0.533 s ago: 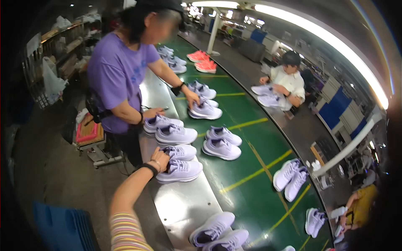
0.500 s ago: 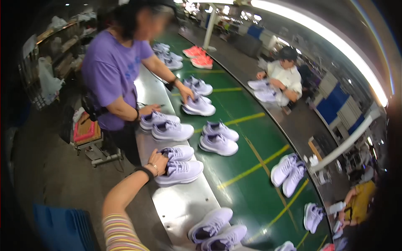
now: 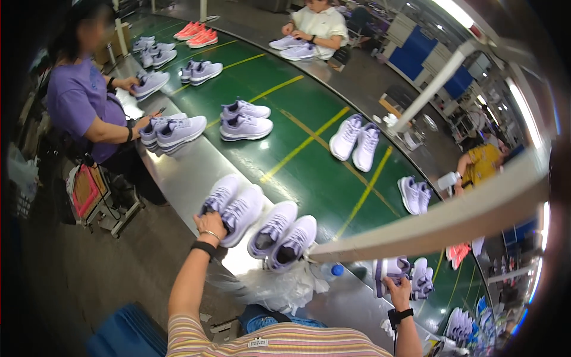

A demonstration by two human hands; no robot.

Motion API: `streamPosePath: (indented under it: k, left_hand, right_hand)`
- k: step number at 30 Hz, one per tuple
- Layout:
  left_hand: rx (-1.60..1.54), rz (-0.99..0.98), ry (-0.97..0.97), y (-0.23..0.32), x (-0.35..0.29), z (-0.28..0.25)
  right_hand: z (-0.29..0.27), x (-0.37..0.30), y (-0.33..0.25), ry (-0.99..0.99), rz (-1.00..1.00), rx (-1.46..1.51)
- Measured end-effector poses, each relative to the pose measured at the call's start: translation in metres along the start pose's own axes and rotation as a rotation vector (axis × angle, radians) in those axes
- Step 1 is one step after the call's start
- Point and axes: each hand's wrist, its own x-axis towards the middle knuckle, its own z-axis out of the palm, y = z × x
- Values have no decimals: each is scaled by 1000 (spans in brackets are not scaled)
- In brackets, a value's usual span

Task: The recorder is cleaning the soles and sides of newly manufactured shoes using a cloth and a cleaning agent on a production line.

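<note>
My left hand (image 3: 212, 226) is closed on the heel ends of a pair of pale lavender sneakers (image 3: 239, 209), tilted over the metal ledge with toes pointing away. Beside them on the ledge rests a second lavender pair (image 3: 284, 235), laces up. To the right, beyond the white post, my right hand (image 3: 398, 290) grips a lavender sneaker (image 3: 383, 275) with a darker purple sole edge, thumb and fingers around its side. Close behind it stand more lavender sneakers (image 3: 422, 276) on the belt.
A green belt (image 3: 297, 113) with yellow lines carries several sneaker pairs. A white post (image 3: 428, 229) crosses between my hands. Clear plastic bags (image 3: 279, 285) and a blue-capped bottle (image 3: 337, 271) lie near me. A co-worker in purple (image 3: 89, 113) handles sneakers at left; another in white (image 3: 315, 27) sits across.
The view has swung right, bringing my right hand with a sneaker into sight. My left hand has brought its sneaker pair along the ledge to beside the other pair. The purple-shirted co-worker lifts a sneaker.
</note>
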Motion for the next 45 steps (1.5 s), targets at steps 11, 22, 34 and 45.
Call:
streamPosePath:
  k: [11, 22, 34, 45]
  left_hand:
    - [-580, 673, 493, 85, -209, -70]
    - [-825, 583, -493, 272, -282, 159]
    - [-1265, -33, -1072, 245, -269, 125]
    - [-1210, 672, -747, 247, -268, 88]
  right_hand:
    - [-46, -74, 106, -127, -519, -190]
    - [-31, -119, 164, -14, -583, 69]
    - [34, -118, 215, -260, 537, 1204]
    - [24, -130, 187, -163, 124, 838]
